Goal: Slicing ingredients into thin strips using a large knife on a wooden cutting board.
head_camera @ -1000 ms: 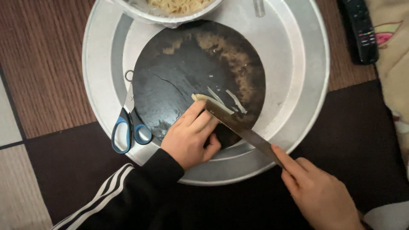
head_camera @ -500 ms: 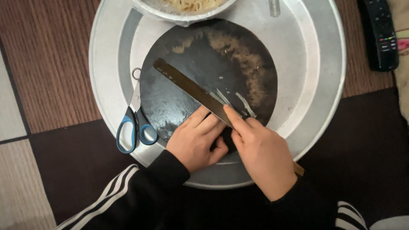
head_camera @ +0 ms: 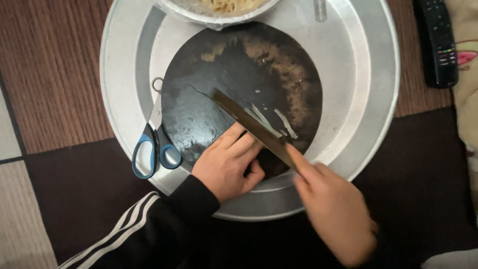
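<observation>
The right hand [head_camera: 333,209] is gripping the handle end of a long knife [head_camera: 251,124], its fingers wrapped around it and the forefinger lying along the back of the blade; the hand is blurred. The blade is slanting up and to the left across a dark round board [head_camera: 219,84], beside a few pale strips [head_camera: 276,123] lying on the board's near right part. The left hand [head_camera: 229,162] is pressing down on the board's near edge, fingers bent and close together, fingertips just beside the blade, holding nothing. The board is sitting inside a wide silver tray [head_camera: 368,99]. Blue-handled scissors [head_camera: 154,144] are lying shut at the board's left edge. A pale bowl [head_camera: 219,12] is sitting at the tray's far rim, and a black remote control [head_camera: 440,42] is lying on the floor to the right.
</observation>
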